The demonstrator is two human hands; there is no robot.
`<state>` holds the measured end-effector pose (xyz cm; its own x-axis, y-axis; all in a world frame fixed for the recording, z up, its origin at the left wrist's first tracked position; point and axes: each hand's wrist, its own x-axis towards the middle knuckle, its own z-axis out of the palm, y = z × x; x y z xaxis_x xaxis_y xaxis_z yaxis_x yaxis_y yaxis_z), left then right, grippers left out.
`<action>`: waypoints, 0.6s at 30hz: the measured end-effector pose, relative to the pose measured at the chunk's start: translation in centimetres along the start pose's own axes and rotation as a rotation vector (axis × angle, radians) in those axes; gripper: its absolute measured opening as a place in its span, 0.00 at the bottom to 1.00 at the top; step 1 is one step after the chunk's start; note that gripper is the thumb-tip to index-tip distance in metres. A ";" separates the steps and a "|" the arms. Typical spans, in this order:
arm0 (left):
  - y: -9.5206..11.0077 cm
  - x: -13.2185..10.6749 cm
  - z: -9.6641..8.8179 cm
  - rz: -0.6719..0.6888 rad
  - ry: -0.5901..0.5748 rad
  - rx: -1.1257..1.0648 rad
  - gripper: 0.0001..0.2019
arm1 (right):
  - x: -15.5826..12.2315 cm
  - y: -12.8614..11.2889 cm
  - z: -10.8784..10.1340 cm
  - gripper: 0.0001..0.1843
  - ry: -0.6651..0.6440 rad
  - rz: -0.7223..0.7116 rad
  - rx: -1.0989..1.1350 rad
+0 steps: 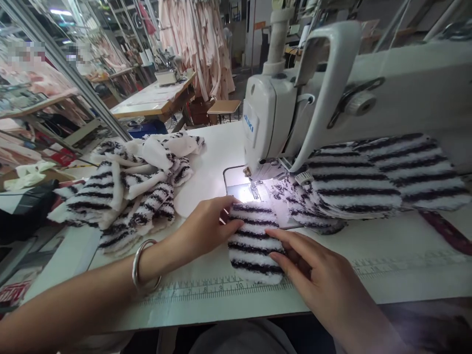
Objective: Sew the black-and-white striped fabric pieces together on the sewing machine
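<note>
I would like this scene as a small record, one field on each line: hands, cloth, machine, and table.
Left hand: at the left edge of the striped piece, thumb on top
Right hand: thumb and index fingertips on its right side
Machine: white sewing machine, light shining near the needle
Table, left: rumpled heap of striped cloth
Table, right: striped pieces lying together
Table, front: printed ruler
Left wrist: silver-coloured bangle
</note>
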<state>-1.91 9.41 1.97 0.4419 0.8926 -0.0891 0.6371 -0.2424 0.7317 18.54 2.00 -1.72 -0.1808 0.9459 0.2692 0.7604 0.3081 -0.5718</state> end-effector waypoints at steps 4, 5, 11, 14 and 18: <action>-0.3 -0.1 0.2 0.028 -0.047 0.100 0.12 | 0.0 0.3 0.1 0.16 -0.076 -0.013 -0.030; -0.3 0.1 0.2 0.048 -0.027 0.173 0.13 | 0.0 0.2 0.1 0.16 -0.072 -0.019 -0.038; -0.6 2.4 0.5 0.253 0.079 0.384 0.10 | -0.5 -0.3 1.2 0.16 0.015 -0.107 -0.117; -1.0 2.7 0.8 0.233 0.020 0.353 0.06 | -1.3 -0.3 2.2 0.20 0.087 -0.168 -0.260; -1.0 1.7 0.6 0.058 -0.015 0.342 0.06 | -1.8 -0.7 2.9 0.22 0.144 -0.201 -0.347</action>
<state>-1.43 10.92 0.69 0.4912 0.8685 -0.0663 0.7845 -0.4080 0.4670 16.51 0.36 -4.09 -0.2765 0.8390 0.4686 0.8881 0.4094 -0.2091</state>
